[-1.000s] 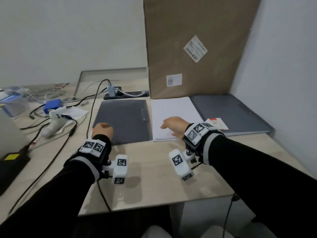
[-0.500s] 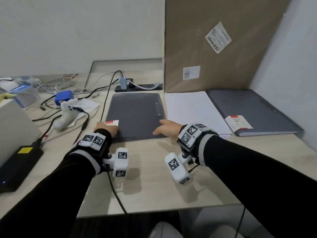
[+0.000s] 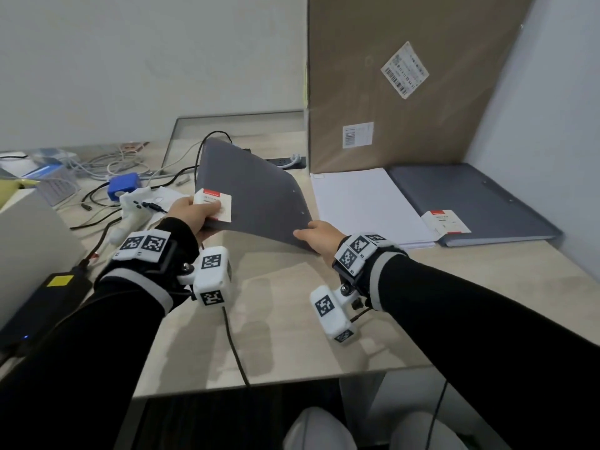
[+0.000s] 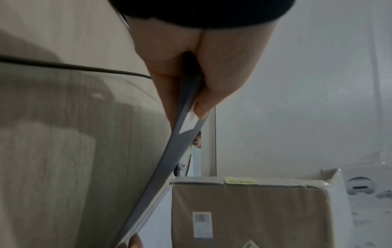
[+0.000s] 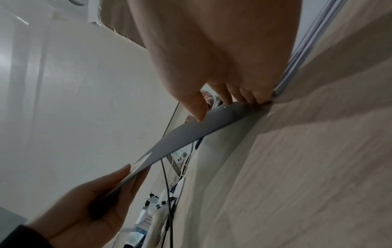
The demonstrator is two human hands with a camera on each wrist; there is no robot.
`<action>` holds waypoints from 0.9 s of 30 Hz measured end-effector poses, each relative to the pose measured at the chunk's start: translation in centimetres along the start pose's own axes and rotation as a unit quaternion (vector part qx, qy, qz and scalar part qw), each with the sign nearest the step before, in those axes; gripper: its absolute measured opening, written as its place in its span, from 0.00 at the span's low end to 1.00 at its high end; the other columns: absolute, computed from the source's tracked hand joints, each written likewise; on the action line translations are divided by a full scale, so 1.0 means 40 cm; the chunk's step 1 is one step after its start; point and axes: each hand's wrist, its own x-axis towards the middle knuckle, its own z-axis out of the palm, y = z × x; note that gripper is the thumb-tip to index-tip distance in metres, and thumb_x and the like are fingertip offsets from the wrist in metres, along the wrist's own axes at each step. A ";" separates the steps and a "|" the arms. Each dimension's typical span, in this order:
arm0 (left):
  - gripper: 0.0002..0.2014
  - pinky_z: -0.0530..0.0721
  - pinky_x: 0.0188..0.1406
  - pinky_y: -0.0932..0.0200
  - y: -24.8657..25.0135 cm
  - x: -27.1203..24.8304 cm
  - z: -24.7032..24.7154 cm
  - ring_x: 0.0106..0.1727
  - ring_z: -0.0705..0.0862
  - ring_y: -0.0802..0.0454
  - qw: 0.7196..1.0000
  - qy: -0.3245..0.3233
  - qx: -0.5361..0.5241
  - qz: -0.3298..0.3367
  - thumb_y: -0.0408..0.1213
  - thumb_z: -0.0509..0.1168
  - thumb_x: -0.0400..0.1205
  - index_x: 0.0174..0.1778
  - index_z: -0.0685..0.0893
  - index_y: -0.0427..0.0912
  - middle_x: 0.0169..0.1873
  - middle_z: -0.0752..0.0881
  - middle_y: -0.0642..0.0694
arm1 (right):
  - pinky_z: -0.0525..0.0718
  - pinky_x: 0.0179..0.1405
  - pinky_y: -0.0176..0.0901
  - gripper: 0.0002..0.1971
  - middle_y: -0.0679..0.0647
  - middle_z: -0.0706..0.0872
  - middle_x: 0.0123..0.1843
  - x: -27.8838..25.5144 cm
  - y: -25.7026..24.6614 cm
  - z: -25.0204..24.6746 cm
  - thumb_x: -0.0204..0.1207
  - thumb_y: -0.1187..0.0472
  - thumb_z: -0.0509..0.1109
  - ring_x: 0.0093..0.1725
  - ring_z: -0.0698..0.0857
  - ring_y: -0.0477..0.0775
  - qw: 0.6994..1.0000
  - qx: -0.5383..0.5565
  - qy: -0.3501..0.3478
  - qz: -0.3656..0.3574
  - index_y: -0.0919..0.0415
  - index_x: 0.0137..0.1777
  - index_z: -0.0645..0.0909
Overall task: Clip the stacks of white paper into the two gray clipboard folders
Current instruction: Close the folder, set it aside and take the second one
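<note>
Left hand (image 3: pixel 191 212) lifts gray folder (image 3: pixel 256 203) (right hand (image 3: pixel 319 237) seemingly steadying).

Matt gray plastic folder (image 3: pixel 256 203), smooth white paper stack (image 3: pixel 360 206), pale wood-grain bench (image 3: pixel 292 319), brown cardboard panel (image 3: pixel 406 76).

No wording or number can be read in any view. The cardboard box (image 3: pixel 389 82) carries 2 white shipping labels with barcodes, their print blurred. A red-topped white label (image 3: pixel 213 207) on the lifted gray clipboard folder (image 3: pixel 253 196) and another (image 3: pixel 446 220) on the second folder (image 3: pixel 480 203) show only illegible lines. The wrist bands (image 3: pixel 144 244) bear black-and-white square marker codes.
</note>
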 end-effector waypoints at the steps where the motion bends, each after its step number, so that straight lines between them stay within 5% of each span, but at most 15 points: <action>1: 0.05 0.85 0.17 0.64 0.006 -0.011 0.000 0.19 0.88 0.56 1.000 -0.005 -0.012 0.007 0.25 0.60 0.82 0.42 0.78 0.36 0.34 0.86 0.39 | 0.74 0.73 0.56 0.37 0.58 0.80 0.72 -0.004 0.003 0.000 0.63 0.47 0.68 0.71 0.78 0.60 1.000 0.014 0.006 -0.005 0.65 0.73 0.73; 4: 0.08 0.87 0.22 0.59 0.013 -0.056 -0.007 0.26 0.91 0.49 0.998 -0.026 -0.048 0.022 0.26 0.60 0.82 0.55 0.79 0.30 0.41 0.85 0.35 | 0.75 0.71 0.51 0.27 0.57 0.80 0.67 -0.096 -0.036 -0.022 0.75 0.53 0.69 0.69 0.79 0.61 0.998 0.046 0.041 -0.014 0.66 0.71 0.72; 7: 0.15 0.89 0.28 0.56 0.014 -0.106 -0.020 0.33 0.92 0.47 0.994 -0.055 -0.079 0.051 0.27 0.59 0.82 0.65 0.77 0.31 0.36 0.92 0.40 | 0.80 0.59 0.48 0.31 0.54 0.77 0.67 -0.128 -0.042 -0.058 0.75 0.51 0.70 0.67 0.78 0.58 0.995 0.094 0.045 -0.002 0.64 0.75 0.68; 10: 0.13 0.88 0.27 0.59 0.021 -0.165 -0.014 0.30 0.92 0.52 0.989 -0.081 -0.100 0.074 0.28 0.58 0.84 0.64 0.76 0.36 0.35 0.91 0.43 | 0.81 0.33 0.40 0.17 0.55 0.86 0.58 -0.175 -0.049 -0.103 0.73 0.56 0.73 0.50 0.84 0.52 0.975 0.223 0.020 -0.001 0.58 0.60 0.79; 12: 0.10 0.89 0.28 0.57 0.023 -0.206 0.000 0.33 0.92 0.51 0.987 -0.094 -0.109 0.072 0.28 0.59 0.84 0.60 0.76 0.39 0.42 0.88 0.40 | 0.78 0.28 0.36 0.05 0.51 0.87 0.45 -0.216 -0.041 -0.148 0.76 0.61 0.71 0.39 0.85 0.48 0.969 0.243 0.043 -0.028 0.54 0.50 0.79; 14: 0.10 0.90 0.31 0.53 0.020 -0.240 0.021 0.37 0.91 0.47 0.986 -0.116 -0.108 0.059 0.26 0.60 0.83 0.58 0.75 0.40 0.48 0.86 0.38 | 0.78 0.24 0.33 0.06 0.48 0.86 0.40 -0.252 -0.024 -0.191 0.77 0.62 0.69 0.35 0.85 0.47 0.965 0.241 0.086 -0.064 0.51 0.49 0.77; 17: 0.17 0.89 0.29 0.57 0.013 -0.277 0.080 0.37 0.89 0.47 0.985 -0.159 -0.062 0.028 0.25 0.62 0.81 0.67 0.73 0.34 0.48 0.85 0.37 | 0.75 0.24 0.34 0.09 0.46 0.85 0.40 -0.300 0.007 -0.254 0.77 0.63 0.68 0.33 0.85 0.47 0.958 0.211 0.170 -0.094 0.47 0.50 0.75; 20: 0.08 0.88 0.25 0.61 0.002 -0.333 0.158 0.25 0.89 0.54 0.983 -0.181 -0.019 -0.010 0.25 0.61 0.82 0.55 0.79 0.36 0.39 0.85 0.42 | 0.73 0.26 0.35 0.08 0.47 0.85 0.39 -0.349 0.056 -0.324 0.77 0.63 0.67 0.33 0.84 0.48 0.956 0.165 0.221 -0.103 0.46 0.45 0.75; 23: 0.29 0.85 0.37 0.51 -0.021 -0.396 0.238 0.38 0.85 0.46 0.982 -0.184 0.034 -0.042 0.28 0.65 0.81 0.75 0.63 0.50 0.44 0.80 0.44 | 0.72 0.26 0.35 0.08 0.47 0.84 0.39 -0.406 0.134 -0.405 0.77 0.62 0.67 0.33 0.82 0.48 0.959 0.129 0.234 -0.091 0.47 0.45 0.75; 27: 0.28 0.86 0.21 0.59 -0.085 -0.452 0.338 0.27 0.84 0.48 0.957 -0.260 0.099 -0.088 0.28 0.64 0.81 0.76 0.62 0.46 0.39 0.80 0.43 | 0.70 0.27 0.36 0.10 0.47 0.83 0.37 -0.491 0.249 -0.517 0.78 0.63 0.67 0.30 0.79 0.48 0.965 0.081 0.243 -0.052 0.47 0.54 0.75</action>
